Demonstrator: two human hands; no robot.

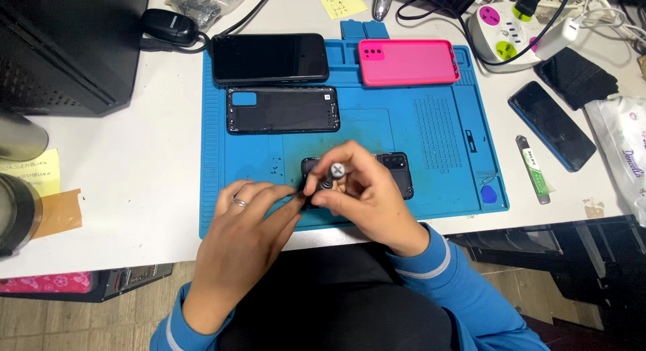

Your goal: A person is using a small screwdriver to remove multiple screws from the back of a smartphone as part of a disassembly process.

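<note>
My right hand [360,196] grips a small screwdriver [332,174] upright, its round cap facing up, over a dark opened phone [397,169] that lies on the blue work mat [377,129]. My left hand [245,230], with a ring on one finger, rests at the phone's left end, fingertips touching it beside the screwdriver. Most of the phone is hidden under both hands. Further back on the mat lie a black phone back cover [282,110], a black phone [269,57] face up, and a pink phone case [407,61].
A black box [64,45] stands at the back left, with a metal cup [17,209] and yellow notes [30,172] at the left edge. To the right lie a dark phone [552,125], a green-white tool [535,168], a blue pick [489,194], a power strip [505,28] with cables.
</note>
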